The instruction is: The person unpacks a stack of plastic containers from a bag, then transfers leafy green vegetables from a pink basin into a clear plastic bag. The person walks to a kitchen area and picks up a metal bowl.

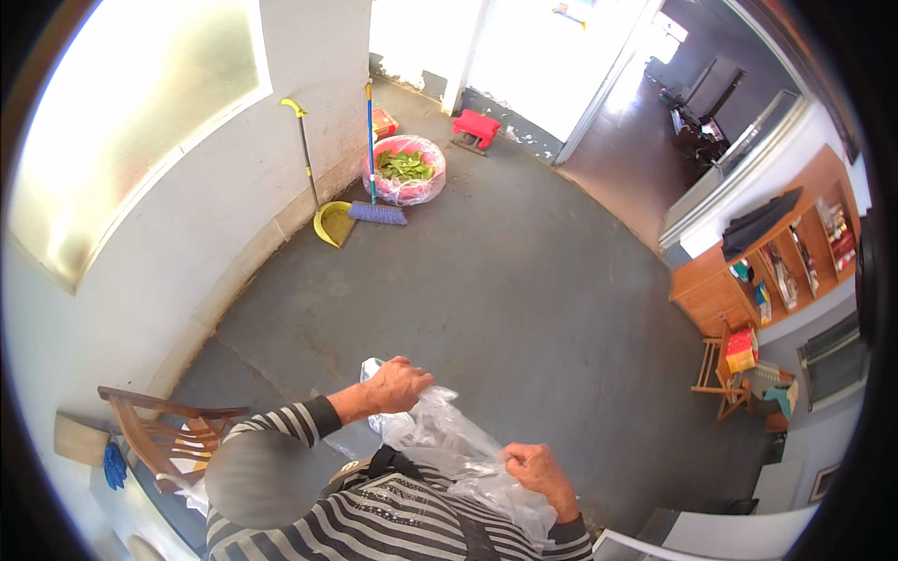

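Observation:
A crumpled clear plastic bag [449, 428] stretches between my two hands, in front of my striped top. My left hand [398, 386] grips its upper left part, with a shiny fold sticking out behind the fingers. Lower and to the right, my right hand [537, 470] pinches the bag's other side in closed fingers. Loose plastic hangs below that hand against my chest. Whether anything is inside the bag, I cannot tell. A blurred round patch covers the area by my left shoulder.
A slatted wooden chair [158, 435] stands at left. Along the wall are a yellow dustpan [333, 224], a broom [377, 212] and a plastic-lined pink basket [438, 175] holding green leaves [405, 166]. A red stool [477, 126] stands near the doorway; a wooden cabinet [708, 301] is at right.

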Demonstrator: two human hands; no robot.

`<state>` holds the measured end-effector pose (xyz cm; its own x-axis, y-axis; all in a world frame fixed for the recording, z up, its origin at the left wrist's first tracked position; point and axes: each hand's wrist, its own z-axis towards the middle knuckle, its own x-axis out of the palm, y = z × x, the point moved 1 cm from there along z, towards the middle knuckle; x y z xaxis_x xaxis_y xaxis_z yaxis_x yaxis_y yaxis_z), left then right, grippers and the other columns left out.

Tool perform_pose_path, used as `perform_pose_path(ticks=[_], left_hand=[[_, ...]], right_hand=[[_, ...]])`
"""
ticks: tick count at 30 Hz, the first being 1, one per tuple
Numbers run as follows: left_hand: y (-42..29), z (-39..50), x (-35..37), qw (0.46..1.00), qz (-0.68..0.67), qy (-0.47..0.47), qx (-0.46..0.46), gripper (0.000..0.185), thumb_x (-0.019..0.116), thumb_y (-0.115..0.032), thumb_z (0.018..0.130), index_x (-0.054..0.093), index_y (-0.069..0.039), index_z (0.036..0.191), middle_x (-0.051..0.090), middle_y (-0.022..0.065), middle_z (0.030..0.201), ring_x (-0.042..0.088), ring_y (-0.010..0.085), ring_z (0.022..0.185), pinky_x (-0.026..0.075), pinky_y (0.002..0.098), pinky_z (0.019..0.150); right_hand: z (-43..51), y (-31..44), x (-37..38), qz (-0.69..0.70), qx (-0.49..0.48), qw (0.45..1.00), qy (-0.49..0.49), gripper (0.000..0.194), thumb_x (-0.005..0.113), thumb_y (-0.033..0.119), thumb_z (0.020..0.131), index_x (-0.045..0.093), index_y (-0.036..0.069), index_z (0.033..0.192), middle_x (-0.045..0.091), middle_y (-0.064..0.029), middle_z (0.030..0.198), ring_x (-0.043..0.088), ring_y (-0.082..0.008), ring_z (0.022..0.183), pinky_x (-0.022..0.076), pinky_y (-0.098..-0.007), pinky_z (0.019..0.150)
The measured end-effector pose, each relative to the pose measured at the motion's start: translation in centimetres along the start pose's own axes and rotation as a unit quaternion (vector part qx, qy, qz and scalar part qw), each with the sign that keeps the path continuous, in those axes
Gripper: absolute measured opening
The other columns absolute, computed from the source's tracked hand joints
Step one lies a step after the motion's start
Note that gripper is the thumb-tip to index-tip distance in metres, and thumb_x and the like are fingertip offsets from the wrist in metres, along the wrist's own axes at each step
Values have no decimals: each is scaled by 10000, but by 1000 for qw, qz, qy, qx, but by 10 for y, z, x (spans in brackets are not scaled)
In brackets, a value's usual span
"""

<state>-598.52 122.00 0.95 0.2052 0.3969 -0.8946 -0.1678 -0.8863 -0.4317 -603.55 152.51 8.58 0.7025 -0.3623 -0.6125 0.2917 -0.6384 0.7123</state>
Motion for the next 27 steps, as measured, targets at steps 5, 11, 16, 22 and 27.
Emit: perform_pose_path(ticks=[5,11,16,22,27], left_hand=[[48,113,-87,983,-147,111,1,266,682,-195,782,650,-66,1012,682,164,895,656,385,838,534,475,731],[105,236,-249,935,-49,-344,-75,320,735,-74,635,614,-59,931,640,131,816,639,342,747,529,414,670],[178,302,-201,979,18,-100,-178,215,684,-86,683,605,-60,881,624,101,830,646,311,802,528,418,641],[261,359,-185,886,-351,-60,-296,219,749,-198,741,674,-75,906,682,98,849,655,254,798,526,366,716],[363,443,-225,733,-579,-219,-283,233,723,-174,844,692,-13,1009,684,22,846,593,79,811,510,310,733]], right_hand=[[149,-78,-87,-211,-37,974,-68,131,578,115,763,690,98,829,651,-192,735,645,-399,710,530,-472,629],[370,27,-239,-97,-322,871,-359,166,580,-10,767,617,73,906,558,-136,636,555,-319,527,432,-388,473],[510,-48,-235,-232,-271,934,29,187,565,102,807,653,58,966,643,-183,755,636,-370,672,509,-451,598],[652,-49,-286,-201,-172,954,139,203,605,152,780,678,80,955,659,-188,747,646,-379,745,521,-441,663],[830,4,-346,-57,-156,983,82,215,636,169,839,660,70,1029,643,-100,708,640,-231,685,534,-349,680]])
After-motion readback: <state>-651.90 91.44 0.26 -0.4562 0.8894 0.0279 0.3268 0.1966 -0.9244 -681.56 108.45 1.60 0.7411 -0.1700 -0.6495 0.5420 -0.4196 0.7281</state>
